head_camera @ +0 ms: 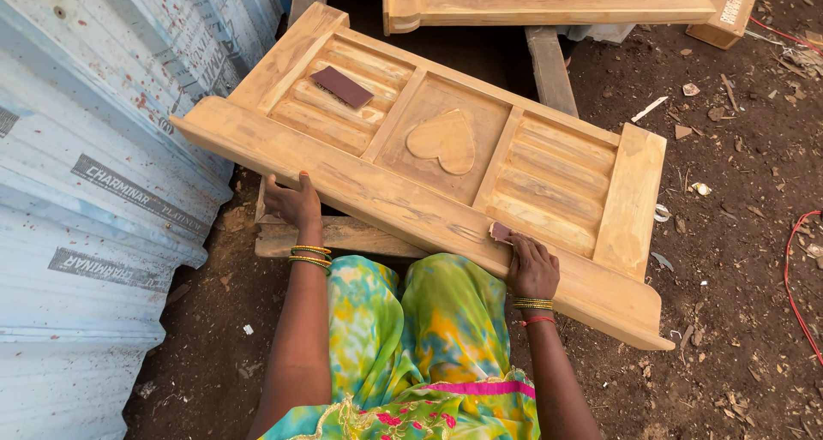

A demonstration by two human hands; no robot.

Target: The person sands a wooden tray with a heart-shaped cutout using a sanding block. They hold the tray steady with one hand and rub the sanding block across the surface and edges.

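Head view: my right hand [531, 269] presses sandpaper [500, 232] on the wooden panel [446, 140]; my left hand [293, 202] lies flat, steadying it. Next stroke needs even pressure.

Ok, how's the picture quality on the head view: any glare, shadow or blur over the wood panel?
Head view: even daylight, no glare on the wood panel; sharp across both the left hand and right hand; deep shadow only beneath the panel's far edge; the metal sheet bows at the left edge, likely wide-lens distortion.
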